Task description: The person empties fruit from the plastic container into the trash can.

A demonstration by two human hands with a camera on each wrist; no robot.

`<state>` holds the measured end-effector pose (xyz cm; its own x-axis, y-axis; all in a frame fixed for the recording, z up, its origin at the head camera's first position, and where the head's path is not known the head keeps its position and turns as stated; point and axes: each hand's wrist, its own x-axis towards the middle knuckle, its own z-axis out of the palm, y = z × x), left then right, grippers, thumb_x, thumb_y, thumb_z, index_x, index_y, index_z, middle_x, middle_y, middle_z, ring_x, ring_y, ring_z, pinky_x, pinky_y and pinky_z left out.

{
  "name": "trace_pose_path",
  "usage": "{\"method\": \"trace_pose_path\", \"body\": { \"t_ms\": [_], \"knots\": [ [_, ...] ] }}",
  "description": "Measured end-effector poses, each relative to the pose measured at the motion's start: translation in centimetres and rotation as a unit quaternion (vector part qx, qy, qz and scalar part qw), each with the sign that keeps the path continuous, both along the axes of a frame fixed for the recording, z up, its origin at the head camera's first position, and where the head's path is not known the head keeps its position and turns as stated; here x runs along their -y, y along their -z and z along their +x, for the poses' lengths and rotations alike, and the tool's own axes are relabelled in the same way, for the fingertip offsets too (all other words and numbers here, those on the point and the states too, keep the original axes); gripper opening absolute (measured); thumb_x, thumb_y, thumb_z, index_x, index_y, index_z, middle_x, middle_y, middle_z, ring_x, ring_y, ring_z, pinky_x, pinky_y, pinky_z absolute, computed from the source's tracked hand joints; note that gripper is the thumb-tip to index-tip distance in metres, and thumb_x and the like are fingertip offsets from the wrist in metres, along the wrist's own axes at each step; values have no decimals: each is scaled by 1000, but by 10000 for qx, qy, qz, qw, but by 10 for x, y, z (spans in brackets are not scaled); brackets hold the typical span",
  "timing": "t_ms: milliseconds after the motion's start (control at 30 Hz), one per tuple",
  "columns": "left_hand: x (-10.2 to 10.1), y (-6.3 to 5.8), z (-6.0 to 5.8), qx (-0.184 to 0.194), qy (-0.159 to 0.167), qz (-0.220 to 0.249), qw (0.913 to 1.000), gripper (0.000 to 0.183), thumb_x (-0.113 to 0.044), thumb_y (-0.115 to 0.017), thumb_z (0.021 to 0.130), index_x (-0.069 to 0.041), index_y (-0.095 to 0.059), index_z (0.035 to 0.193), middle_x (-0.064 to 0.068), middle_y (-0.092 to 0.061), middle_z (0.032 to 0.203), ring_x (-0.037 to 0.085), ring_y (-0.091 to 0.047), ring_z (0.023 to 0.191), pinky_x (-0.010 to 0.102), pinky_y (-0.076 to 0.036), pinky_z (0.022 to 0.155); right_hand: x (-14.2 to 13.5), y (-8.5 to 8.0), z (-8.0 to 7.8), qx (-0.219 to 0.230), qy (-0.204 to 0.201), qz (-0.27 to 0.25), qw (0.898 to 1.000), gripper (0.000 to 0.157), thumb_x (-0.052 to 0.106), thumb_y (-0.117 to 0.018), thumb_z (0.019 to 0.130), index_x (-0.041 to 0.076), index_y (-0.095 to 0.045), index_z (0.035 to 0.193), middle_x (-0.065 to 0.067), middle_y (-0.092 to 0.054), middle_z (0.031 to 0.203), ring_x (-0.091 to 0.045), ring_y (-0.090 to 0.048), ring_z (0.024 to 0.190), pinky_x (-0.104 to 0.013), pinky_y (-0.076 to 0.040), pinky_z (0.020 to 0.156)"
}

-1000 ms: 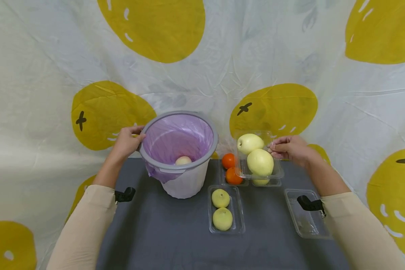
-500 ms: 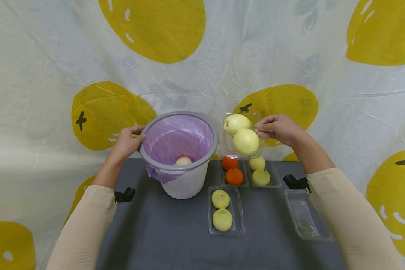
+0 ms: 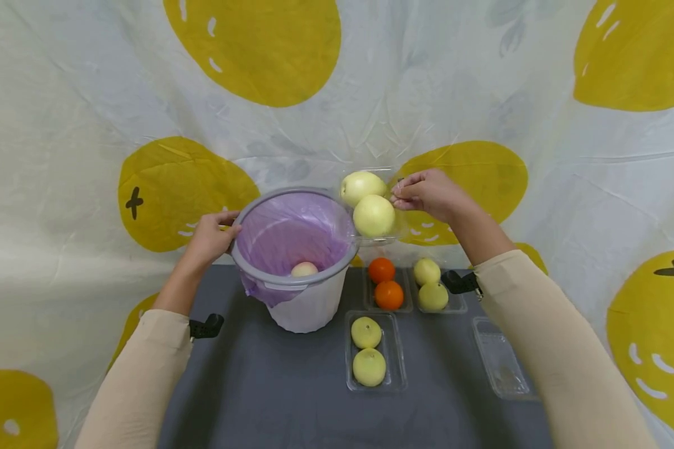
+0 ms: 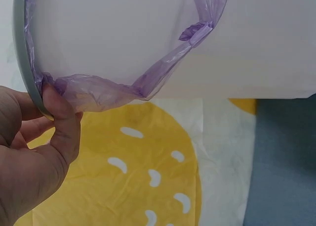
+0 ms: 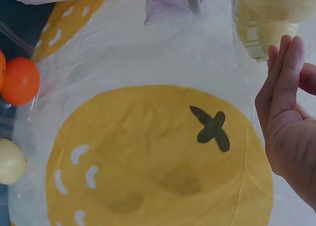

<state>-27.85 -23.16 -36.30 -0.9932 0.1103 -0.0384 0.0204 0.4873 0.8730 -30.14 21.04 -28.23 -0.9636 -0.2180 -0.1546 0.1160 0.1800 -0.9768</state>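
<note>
My left hand grips the grey rim of a white bin lined with a purple plastic bag. In the left wrist view the thumb presses on the rim and bag edge. One pale round fruit lies inside the bin. My right hand pinches the right edge of a clear plastic tray, raised beside and slightly over the bin's right rim. Two pale yellow-green melon-like fruits, one oval and one round, sit in that tray.
On the dark table stand a tray with two orange-red fruits, another with two pale green fruits, and a nearer one with two more pale green fruits. A bare clear tray lies at the right. A lemon-print curtain hangs behind.
My right hand has lifted the tray with two fruits and carried it left from above the back trays to the bin's right rim. The left hand stays on the bin.
</note>
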Motion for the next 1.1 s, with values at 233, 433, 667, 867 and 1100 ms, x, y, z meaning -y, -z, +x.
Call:
{"method": "trace_pose_path", "body": {
  "t_ms": [233, 433, 667, 867, 1100],
  "knots": [
    [1, 0, -1, -61, -23, -44, 10000, 51, -11, -53, 108, 1, -42, 156, 28, -55, 134, 6, -64, 64, 22, -58, 62, 25, -10, -13, -313, 176, 427, 9984, 16, -1, -65, 99, -15, -66, 106, -7, -68, 86, -12, -69, 70, -21, -61, 70],
    [1, -2, 1, -42, -24, 14, 10000, 51, -11, -53, 108, 1, -42, 156, 28, -55, 134, 6, -65, 64, 22, -58, 62, 45, -17, -19, -369, 383, 512, 9973, 14, -2, -66, 97, -13, -65, 106, -7, -69, 80, -13, -70, 64, -22, -61, 65],
    [1, -1, 2, -18, -29, -26, 10000, 51, -12, -54, 108, -1, -42, 156, 28, -55, 135, 8, -65, 64, 22, -58, 63, 60, -17, -24, -526, 437, 435, 9967, 13, -7, -67, 95, -15, -65, 105, -8, -68, 75, -13, -70, 59, -24, -61, 61],
    [0, -1, 3, -22, -29, -29, 10000, 51, -12, -53, 108, 0, -42, 156, 28, -55, 134, 8, -64, 64, 22, -58, 63, 71, -13, -27, -653, 422, 492, 9958, 15, -7, -68, 94, -16, -65, 105, -11, -69, 79, -14, -71, 58, -26, -61, 60],
    [3, 0, 4, -157, -8, -162, 9997, 50, -11, -52, 108, 2, -43, 155, 29, -57, 133, 6, -64, 62, 22, -58, 61, 88, -4, -26, -1122, 397, 801, 9897, 14, -3, -71, 93, -12, -66, 102, -17, -68, 93, -13, -72, 59, -27, -62, 61]
  ]
}}
